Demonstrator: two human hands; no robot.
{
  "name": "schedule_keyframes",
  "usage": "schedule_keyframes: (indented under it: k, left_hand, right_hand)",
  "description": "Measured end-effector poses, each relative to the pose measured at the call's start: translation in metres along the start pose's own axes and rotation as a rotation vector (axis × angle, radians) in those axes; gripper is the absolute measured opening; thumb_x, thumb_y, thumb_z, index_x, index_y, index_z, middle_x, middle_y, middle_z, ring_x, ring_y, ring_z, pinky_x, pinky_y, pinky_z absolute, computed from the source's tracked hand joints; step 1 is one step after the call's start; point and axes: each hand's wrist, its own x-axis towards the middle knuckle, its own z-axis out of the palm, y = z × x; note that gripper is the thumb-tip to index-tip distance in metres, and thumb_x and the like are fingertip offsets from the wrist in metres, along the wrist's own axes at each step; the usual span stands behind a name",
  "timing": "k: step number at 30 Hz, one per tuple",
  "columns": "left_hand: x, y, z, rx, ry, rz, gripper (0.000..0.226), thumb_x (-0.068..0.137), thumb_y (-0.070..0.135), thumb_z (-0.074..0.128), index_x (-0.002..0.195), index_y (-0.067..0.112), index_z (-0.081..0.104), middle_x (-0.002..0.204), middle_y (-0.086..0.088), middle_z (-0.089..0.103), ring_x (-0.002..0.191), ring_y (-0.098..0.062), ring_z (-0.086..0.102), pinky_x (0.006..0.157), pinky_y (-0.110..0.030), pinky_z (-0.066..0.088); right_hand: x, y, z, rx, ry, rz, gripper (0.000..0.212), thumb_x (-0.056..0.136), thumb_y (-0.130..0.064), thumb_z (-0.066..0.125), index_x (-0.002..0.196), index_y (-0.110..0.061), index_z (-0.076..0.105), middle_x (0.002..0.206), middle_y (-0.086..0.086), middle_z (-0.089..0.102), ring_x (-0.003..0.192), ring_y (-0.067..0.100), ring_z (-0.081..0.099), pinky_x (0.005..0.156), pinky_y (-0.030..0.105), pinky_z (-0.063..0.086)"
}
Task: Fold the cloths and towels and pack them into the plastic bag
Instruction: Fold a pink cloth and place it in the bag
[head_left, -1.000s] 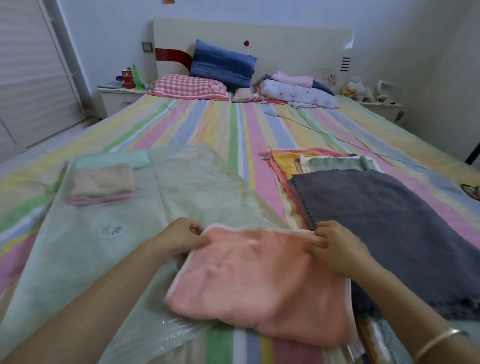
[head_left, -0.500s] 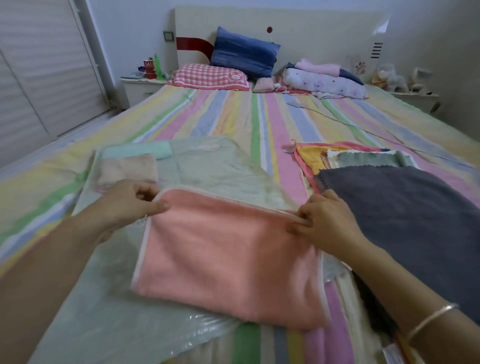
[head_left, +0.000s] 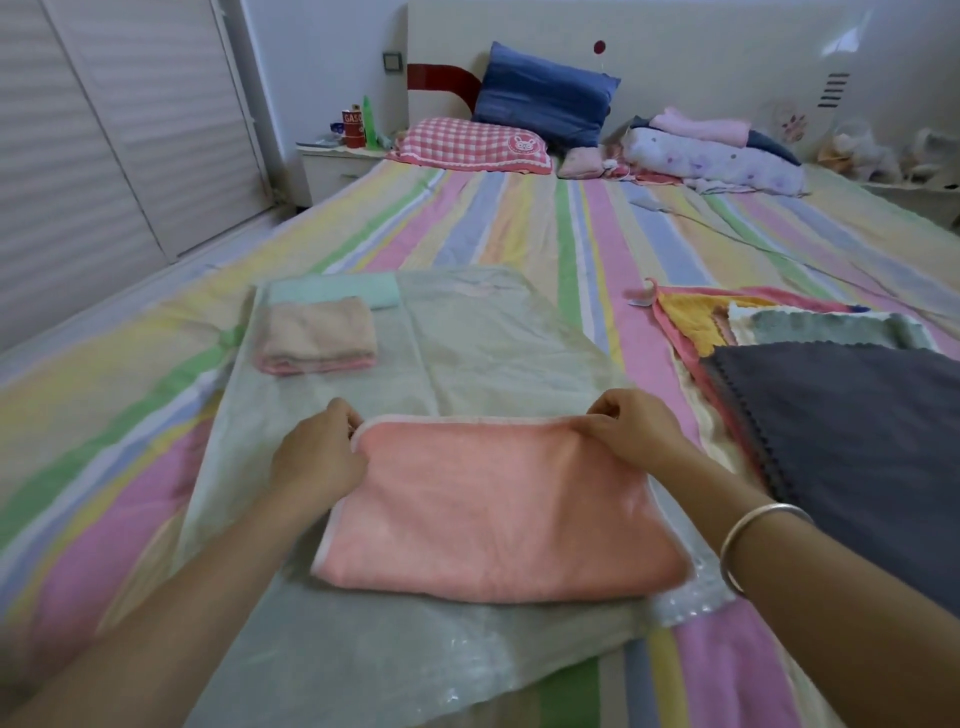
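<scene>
The left hand (head_left: 317, 457) and right hand (head_left: 636, 434) are pinching the far corners of a folded pink towel (head_left: 493, 509) lying on the plastic bag (head_left: 467, 353) atop the striped bedsheet (head_left: 519, 228).

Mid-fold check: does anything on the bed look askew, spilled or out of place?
Nothing spilled or damaged. The left hand and right hand pinch the far corners of the pink towel, which lies squarely on the plastic bag. Only the unfolded pile to the right looks fanned and uneven.
</scene>
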Motion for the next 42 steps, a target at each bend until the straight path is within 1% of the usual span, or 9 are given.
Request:
schedule_keyframes:
  k: [5,10,17,21,24,27,32,38,42]
  left_hand:
    - [-0.03,0.035,0.006,0.062,0.161,0.379,0.052,0.078,0.011,0.066,0.128,0.016,0.054,0.132,-0.007,0.052,0.12,-0.03,0.051,0.099,-0.042,0.041]
    - [-0.066,0.078,0.03,0.114,-0.263,0.721,0.068,0.087,0.055,0.008,0.152,0.034,0.016,0.162,0.008,0.006,0.149,-0.012,0.005,0.121,-0.034,-0.002]
    - [-0.071,0.084,0.061,0.346,-0.308,0.637,0.085,0.078,0.083,-0.001,0.15,0.04,-0.014,0.16,0.006,-0.02,0.147,-0.019,-0.021,0.114,-0.061,-0.007]
    - [-0.072,0.089,0.061,0.386,-0.322,0.611,0.098,0.07,0.092,0.006,0.149,0.039,-0.018,0.159,0.006,-0.023,0.146,-0.02,-0.024,0.112,-0.063,-0.009]
    - [-0.071,0.091,0.056,0.312,-0.327,0.63,0.091,0.078,0.081,0.023,0.151,0.039,-0.01,0.162,0.005,-0.012,0.149,-0.02,-0.014,0.115,-0.059,-0.006]
    - [-0.064,0.084,0.039,-0.338,-0.274,0.536,0.058,0.086,0.033,0.045,0.144,0.031,0.039,0.149,0.002,0.043,0.138,-0.014,0.038,0.117,-0.041,0.026]
    - [-0.044,0.042,-0.014,-1.046,-0.294,-0.299,0.03,0.101,0.016,0.038,0.101,0.009,0.068,0.09,-0.008,0.074,0.067,-0.015,0.071,0.053,-0.026,0.056]
    - [-0.034,-0.004,-0.027,-0.958,-0.536,-0.426,0.049,0.093,0.055,0.049,0.104,0.012,0.069,0.089,-0.008,0.074,0.075,-0.021,0.069,0.063,-0.029,0.055]
    - [-0.039,-0.001,-0.018,-0.858,-0.403,-0.234,0.024,0.085,0.011,0.07,0.109,0.015,0.069,0.088,-0.004,0.076,0.079,-0.018,0.072,0.072,-0.031,0.055]
  right_hand:
    - [-0.02,-0.003,0.003,-0.089,0.152,0.024,0.032,0.086,-0.037,0.064,0.111,-0.018,0.058,0.116,0.003,0.055,0.106,0.024,0.055,0.079,0.033,0.04]
    - [-0.069,-0.002,-0.005,-0.225,0.089,0.245,0.058,0.094,-0.062,0.036,0.122,-0.012,0.044,0.124,0.01,0.055,0.111,0.033,0.055,0.083,0.038,0.04]
    - [-0.096,0.013,-0.017,0.009,-0.153,0.346,0.044,0.092,-0.053,0.049,0.103,-0.012,0.061,0.084,-0.003,0.06,0.081,0.019,0.06,0.079,0.038,0.054]
    - [-0.097,0.011,-0.023,0.282,-0.13,0.367,0.027,0.092,-0.034,0.058,0.11,-0.014,0.065,0.102,0.001,0.065,0.084,0.016,0.059,0.065,0.027,0.046]
    - [-0.099,-0.018,-0.031,0.563,-0.135,0.343,0.025,0.092,-0.027,0.059,0.116,-0.021,0.063,0.106,0.002,0.067,0.086,0.016,0.065,0.061,0.027,0.049]
    - [-0.1,-0.063,-0.035,0.72,-0.195,0.212,0.024,0.091,-0.024,0.058,0.114,-0.027,0.062,0.096,0.002,0.071,0.074,0.014,0.069,0.055,0.026,0.052]
    - [-0.102,-0.135,0.005,0.753,-0.391,0.085,0.03,0.091,-0.023,0.062,0.121,-0.021,0.06,0.086,0.001,0.068,0.059,0.007,0.063,0.043,0.021,0.048]
    - [-0.119,-0.153,0.074,0.69,-0.625,0.037,0.052,0.093,-0.018,0.06,0.141,-0.015,0.041,0.077,0.001,0.068,0.052,0.01,0.063,0.051,0.023,0.054]
    - [-0.129,-0.135,0.076,0.564,-0.473,-0.124,0.035,0.091,-0.014,0.056,0.124,-0.024,0.058,0.086,-0.004,0.072,0.072,0.01,0.067,0.073,0.034,0.059]
